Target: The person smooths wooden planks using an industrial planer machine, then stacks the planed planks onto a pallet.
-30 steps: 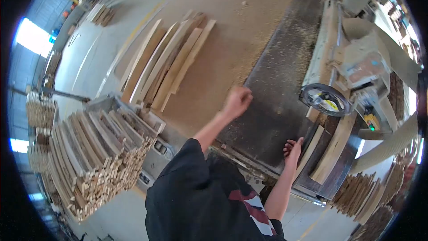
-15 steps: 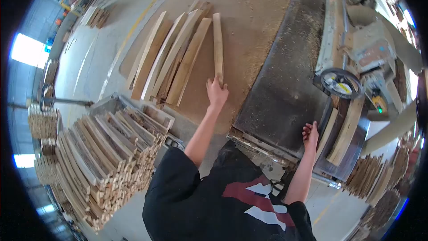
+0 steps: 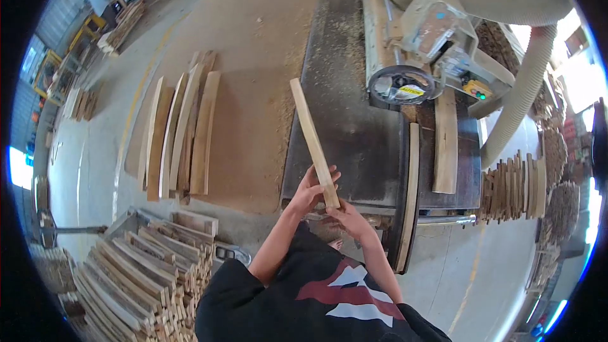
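Observation:
A long, narrow wooden strip (image 3: pixel 310 133) points away from me over the dark machine table's left side. My left hand (image 3: pixel 306 193) is closed around it near its near end, thumb and fingers on either side. At that same end, my right hand (image 3: pixel 352 219) grips the strip from the right, its fingers partly hidden. Another wooden strip (image 3: pixel 410 190) lies lengthwise along the machine's guide, to the right of my hands. Beyond it rests a wider wooden board (image 3: pixel 445 145).
Several curved boards (image 3: pixel 206 133) lie on the brown board surface to the left. A big stack of wood strips (image 3: pixel 136 272) stands at lower left. The machine's black handwheel (image 3: pixel 400 85) and ribbed hose (image 3: pixel 522 95) are at right, near more stacked wood (image 3: pixel 514 187).
My left hand has brought the strip from the brown surface rightward and closer to my body. My right hand has come left from beside the guide and now grips the strip. The view has shifted right.

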`<state>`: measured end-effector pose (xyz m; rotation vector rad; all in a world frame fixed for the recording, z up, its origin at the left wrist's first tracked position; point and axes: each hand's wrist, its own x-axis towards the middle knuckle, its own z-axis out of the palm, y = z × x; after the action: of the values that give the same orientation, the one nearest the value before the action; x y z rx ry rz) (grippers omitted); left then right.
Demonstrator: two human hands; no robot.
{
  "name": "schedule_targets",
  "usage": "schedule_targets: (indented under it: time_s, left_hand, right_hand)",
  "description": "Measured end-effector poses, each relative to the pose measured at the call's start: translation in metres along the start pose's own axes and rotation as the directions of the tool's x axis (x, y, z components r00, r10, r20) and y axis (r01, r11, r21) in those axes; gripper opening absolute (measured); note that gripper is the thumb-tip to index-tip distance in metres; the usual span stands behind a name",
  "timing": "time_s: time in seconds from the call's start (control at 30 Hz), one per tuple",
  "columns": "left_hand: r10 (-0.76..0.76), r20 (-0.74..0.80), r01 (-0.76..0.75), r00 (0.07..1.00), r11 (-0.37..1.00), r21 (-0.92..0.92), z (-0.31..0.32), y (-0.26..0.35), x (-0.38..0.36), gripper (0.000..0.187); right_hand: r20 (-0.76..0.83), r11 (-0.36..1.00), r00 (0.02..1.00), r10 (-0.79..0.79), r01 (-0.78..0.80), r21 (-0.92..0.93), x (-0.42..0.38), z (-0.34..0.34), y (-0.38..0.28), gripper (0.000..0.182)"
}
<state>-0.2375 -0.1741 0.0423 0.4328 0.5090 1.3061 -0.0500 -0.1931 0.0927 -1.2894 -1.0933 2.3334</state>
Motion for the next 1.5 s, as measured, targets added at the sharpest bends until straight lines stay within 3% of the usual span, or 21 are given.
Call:
schedule_targets:
  time_s: [0.27,0.33,0.4,0.43,0.47,0.5,0.6,0.67,0.73,0.83,0.93,1.0,1.1,1.13,1.17,1.2,1.27,1.37,1.4,1.43,1.5]
  left_hand:
    - [-0.274,0.028,0.245,0.961,0.899,0.363,-0.013,0.01,0.013,0.073]
    - [-0.142,-0.096,0.168,0.985,0.696,0.698,-0.03,0.027,0.02,0.051]
    - [0.141,-0.299,0.083,0.944,0.774,0.628,-0.033,0.078,0.008,0.036]
    - [0.403,-0.399,0.047,0.823,0.653,0.756,-0.08,0.118,0.002,0.036]
    - [0.627,-0.278,0.052,0.727,0.354,0.934,-0.12,0.144,-0.008,0.035]
    - [0.692,-0.214,0.258,0.69,0.042,0.965,-0.126,0.183,-0.023,0.037]
    - [0.779,-0.079,0.371,0.622,-0.204,0.906,-0.189,0.242,-0.064,0.039]
    - [0.619,0.127,0.242,0.775,-0.477,0.845,-0.233,0.252,-0.08,0.045]
    - [0.62,0.076,0.286,0.781,-0.463,0.839,-0.215,0.246,-0.072,0.058]
    - [0.752,-0.222,0.57,0.621,-0.239,0.786,-0.201,0.234,-0.068,0.075]
    - [0.852,-0.263,0.574,0.453,-0.053,0.817,-0.208,0.222,-0.065,0.079]
    - [0.891,-0.228,0.616,0.393,-0.07,0.785,-0.179,0.216,-0.058,0.073]
    - [0.82,-0.441,0.706,0.365,0.065,0.705,-0.173,0.196,-0.059,0.064]
    - [0.788,-0.496,0.562,0.365,0.239,0.792,-0.165,0.19,-0.059,0.059]
    - [0.75,-0.541,0.39,0.381,0.4,0.829,-0.158,0.185,-0.06,0.055]
    - [0.753,-0.532,0.389,0.388,0.389,0.835,-0.159,0.177,-0.06,0.055]
    - [0.61,-0.64,-0.098,0.467,0.755,0.648,-0.165,0.146,-0.061,0.051]
    - [0.394,-0.699,-0.019,0.597,0.878,0.479,-0.112,0.131,-0.058,0.046]
    - [0.274,-0.638,-0.024,0.72,0.928,0.371,-0.087,0.127,-0.059,0.049]
    - [0.072,-0.594,-0.062,0.801,0.997,0.036,-0.056,0.123,-0.056,0.049]
    - [-0.016,-0.293,-0.132,0.956,0.868,-0.478,-0.028,0.105,-0.04,0.058]
  right_hand:
    - [0.005,0.981,0.982,0.187,-0.186,-0.06,0.004,-0.024,0.011,0.052]
    - [0.003,0.983,0.984,0.18,-0.18,-0.027,0.018,-0.034,0.022,0.048]
    - [0.003,0.983,0.983,0.185,-0.185,0.008,0.025,-0.049,0.029,0.044]
    - [0.031,0.973,0.973,0.23,-0.231,0.026,0.037,-0.057,0.022,0.041]
    - [0.059,0.959,0.96,0.274,-0.278,0.053,0.043,-0.062,0.019,0.038]
    - [0.0,0.94,0.941,0.339,-0.338,0.044,0.043,-0.056,-0.002,0.032]
    - [-0.036,0.962,0.973,0.227,-0.218,0.163,0.068,-0.047,-0.066,0.026]
    - [-0.05,0.88,0.998,-0.044,0.062,0.471,0.146,-0.061,-0.123,0.02]
    - [-0.422,0.288,0.893,-0.156,0.45,0.846,0.238,-0.063,-0.207,0.032]
    - [-0.171,0.258,0.922,-0.346,0.269,0.928,0.321,-0.068,-0.306,0.043]
    - [-0.288,0.463,0.861,-0.42,0.476,0.748,0.32,-0.011,-0.333,0.037]
    - [-0.185,0.772,0.856,-0.483,0.515,0.372,0.291,0.017,-0.301,0.031]
    - [-0.211,0.897,0.935,-0.286,0.339,0.285,0.257,0.023,-0.214,0.026]
    - [-0.17,0.911,0.951,-0.26,0.3,0.284,0.244,0.014,-0.18,0.026]
    - [-0.223,0.903,0.954,-0.198,0.266,0.336,0.227,0.009,-0.151,0.029]
    - [-0.274,0.889,0.953,-0.132,0.236,0.393,0.21,0.003,-0.126,0.032]
    - [-0.337,0.873,0.94,-0.045,0.201,0.444,0.172,-0.015,-0.086,0.037]
    - [-0.329,0.887,0.943,-0.046,0.19,0.42,0.112,-0.035,-0.045,0.039]
    - [-0.315,0.891,0.949,0.003,0.141,0.432,0.091,-0.035,-0.03,0.039]
    - [-0.336,0.922,0.942,-0.002,0.132,0.364,0.075,-0.035,-0.024,0.039]
    - [-0.311,0.966,0.947,-0.073,0.145,0.214,0.041,-0.029,-0.013,0.041]
